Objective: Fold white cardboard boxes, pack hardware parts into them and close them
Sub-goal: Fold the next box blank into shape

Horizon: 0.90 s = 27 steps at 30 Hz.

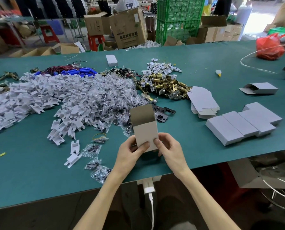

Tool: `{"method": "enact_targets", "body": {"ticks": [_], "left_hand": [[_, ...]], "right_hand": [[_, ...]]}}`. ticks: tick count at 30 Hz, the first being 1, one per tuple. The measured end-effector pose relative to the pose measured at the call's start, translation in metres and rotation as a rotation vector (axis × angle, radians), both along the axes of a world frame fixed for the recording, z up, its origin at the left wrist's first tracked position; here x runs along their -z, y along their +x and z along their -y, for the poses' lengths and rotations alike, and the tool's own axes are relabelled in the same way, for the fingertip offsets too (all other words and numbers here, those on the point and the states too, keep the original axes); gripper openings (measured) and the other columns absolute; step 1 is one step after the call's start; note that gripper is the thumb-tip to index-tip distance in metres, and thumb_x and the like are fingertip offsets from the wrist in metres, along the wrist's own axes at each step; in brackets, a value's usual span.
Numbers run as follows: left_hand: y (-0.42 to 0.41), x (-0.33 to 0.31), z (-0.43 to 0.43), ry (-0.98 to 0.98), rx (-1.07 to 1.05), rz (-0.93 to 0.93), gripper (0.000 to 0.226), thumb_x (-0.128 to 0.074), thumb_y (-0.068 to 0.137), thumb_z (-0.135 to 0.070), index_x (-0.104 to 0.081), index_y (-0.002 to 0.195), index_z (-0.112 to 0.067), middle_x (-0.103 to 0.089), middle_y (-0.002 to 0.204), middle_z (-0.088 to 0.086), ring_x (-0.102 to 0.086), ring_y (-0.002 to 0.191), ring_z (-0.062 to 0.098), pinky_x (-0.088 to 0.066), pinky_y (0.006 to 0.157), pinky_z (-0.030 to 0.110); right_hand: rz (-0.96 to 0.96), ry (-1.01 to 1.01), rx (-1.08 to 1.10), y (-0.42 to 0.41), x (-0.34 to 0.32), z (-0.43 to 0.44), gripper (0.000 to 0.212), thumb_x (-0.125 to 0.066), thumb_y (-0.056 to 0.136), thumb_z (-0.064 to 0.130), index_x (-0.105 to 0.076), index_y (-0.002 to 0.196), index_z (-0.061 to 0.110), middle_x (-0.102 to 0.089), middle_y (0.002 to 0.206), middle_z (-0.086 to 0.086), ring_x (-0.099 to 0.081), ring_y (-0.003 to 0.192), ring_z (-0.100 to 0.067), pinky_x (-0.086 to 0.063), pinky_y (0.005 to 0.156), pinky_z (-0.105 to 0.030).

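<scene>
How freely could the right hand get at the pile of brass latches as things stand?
Probably yes, once it lets go: the right hand and left hand both pinch the open box. Beyond it, only bare table and some dark plates lie before the brass latches.

A white cardboard box [145,130], open-topped, stands between the fingers [144,146] over the green table [38,171]. Left of the fingers lies a heap of white plastic brackets [38,97], beyond them brass latch bolts [165,83], right of them closed white boxes [241,125].
</scene>
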<state>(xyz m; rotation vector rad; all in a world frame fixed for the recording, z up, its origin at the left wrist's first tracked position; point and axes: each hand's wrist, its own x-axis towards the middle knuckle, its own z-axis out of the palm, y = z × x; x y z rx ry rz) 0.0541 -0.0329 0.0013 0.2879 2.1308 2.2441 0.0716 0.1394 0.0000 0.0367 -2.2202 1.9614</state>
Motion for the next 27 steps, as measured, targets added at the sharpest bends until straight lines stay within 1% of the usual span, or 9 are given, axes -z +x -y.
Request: {"method": "enact_targets", "body": {"ticks": [6, 10, 13, 15, 17, 20, 22, 25, 27], "left_hand": [[0.001, -0.003, 0.007, 0.169, -0.098, 0.029, 0.026, -0.074, 0.090, -0.030, -0.072, 0.115, -0.023, -0.078, 0.113, 0.003, -0.073, 0.102, 0.014, -0.057, 0.080, 0.023], [0.000, -0.003, 0.009, 0.203, -0.117, 0.044, 0.025, -0.076, 0.090, -0.029, -0.073, 0.114, -0.024, -0.077, 0.114, 0.006, -0.072, 0.102, 0.016, -0.058, 0.082, 0.026], [-0.001, -0.002, 0.007, 0.177, -0.099, 0.042, 0.030, -0.076, 0.088, -0.023, -0.070, 0.117, -0.017, -0.077, 0.113, 0.004, -0.072, 0.103, 0.014, -0.057, 0.083, 0.024], [-0.002, -0.001, 0.005, 0.145, -0.086, 0.041, 0.034, -0.079, 0.085, -0.021, -0.069, 0.117, -0.016, -0.077, 0.112, 0.002, -0.072, 0.103, 0.012, -0.057, 0.083, 0.024], [-0.003, 0.001, 0.005, 0.123, -0.079, 0.048, 0.039, -0.080, 0.082, -0.020, -0.068, 0.118, -0.018, -0.077, 0.112, -0.001, -0.072, 0.104, 0.012, -0.057, 0.083, 0.024], [-0.005, 0.001, 0.005, 0.106, -0.076, 0.060, 0.043, -0.081, 0.080, -0.022, -0.066, 0.121, -0.021, -0.077, 0.115, -0.004, -0.072, 0.106, 0.011, -0.056, 0.084, 0.023], [-0.007, -0.001, 0.004, 0.097, -0.071, 0.064, 0.043, -0.080, 0.081, -0.023, -0.066, 0.122, -0.022, -0.077, 0.115, -0.004, -0.072, 0.106, 0.011, -0.056, 0.084, 0.022], [-0.009, -0.001, 0.003, 0.088, -0.058, 0.071, 0.044, -0.079, 0.083, -0.023, -0.065, 0.124, -0.023, -0.077, 0.116, -0.003, -0.072, 0.108, 0.013, -0.056, 0.086, 0.023], [-0.010, -0.001, 0.002, 0.084, -0.057, 0.075, 0.043, -0.080, 0.083, -0.023, -0.066, 0.123, -0.024, -0.077, 0.116, -0.002, -0.071, 0.109, 0.014, -0.056, 0.087, 0.024]], "right_hand": [[0.002, 0.181, -0.057, 0.001, 0.004, 0.005, 0.022, -0.071, 0.093, 0.039, -0.067, 0.112, 0.027, -0.073, 0.101, 0.014, -0.069, 0.090, -0.012, -0.059, 0.077, -0.032], [0.017, 0.318, -0.069, 0.003, 0.002, 0.007, 0.032, -0.068, 0.092, 0.047, -0.066, 0.120, 0.031, -0.067, 0.107, 0.009, -0.063, 0.098, -0.001, -0.052, 0.085, -0.019], [0.014, 0.193, -0.062, -0.003, -0.006, 0.005, 0.031, -0.067, 0.095, 0.039, -0.065, 0.122, 0.025, -0.069, 0.111, 0.010, -0.064, 0.102, -0.006, -0.056, 0.085, -0.028], [0.012, 0.104, 0.043, -0.021, -0.018, -0.005, 0.023, -0.067, 0.098, 0.027, -0.067, 0.118, 0.016, -0.070, 0.108, 0.005, -0.065, 0.102, -0.013, -0.060, 0.081, -0.037], [0.003, 0.109, 0.148, -0.052, -0.033, -0.022, 0.022, -0.066, 0.099, 0.021, -0.065, 0.118, 0.011, -0.069, 0.107, 0.001, -0.065, 0.102, -0.019, -0.060, 0.082, -0.038], [-0.016, 0.328, 0.190, -0.112, -0.061, -0.049, 0.034, -0.063, 0.099, 0.021, -0.059, 0.130, 0.007, -0.065, 0.118, -0.005, -0.061, 0.106, -0.017, -0.052, 0.098, -0.037], [0.007, 0.558, 0.172, -0.156, -0.075, -0.062, 0.045, -0.062, 0.100, 0.020, -0.051, 0.140, 0.003, -0.060, 0.129, -0.014, -0.055, 0.119, -0.026, -0.045, 0.107, -0.042], [0.064, 0.911, 0.133, -0.214, -0.086, -0.074, 0.060, -0.059, 0.101, 0.023, -0.036, 0.152, 0.001, -0.043, 0.152, -0.019, -0.035, 0.142, -0.037, -0.026, 0.120, -0.046], [0.087, 1.062, 0.120, -0.241, -0.087, -0.077, 0.062, -0.057, 0.102, 0.023, -0.031, 0.154, -0.001, -0.036, 0.158, -0.020, -0.028, 0.147, -0.039, -0.019, 0.122, -0.046]]}}
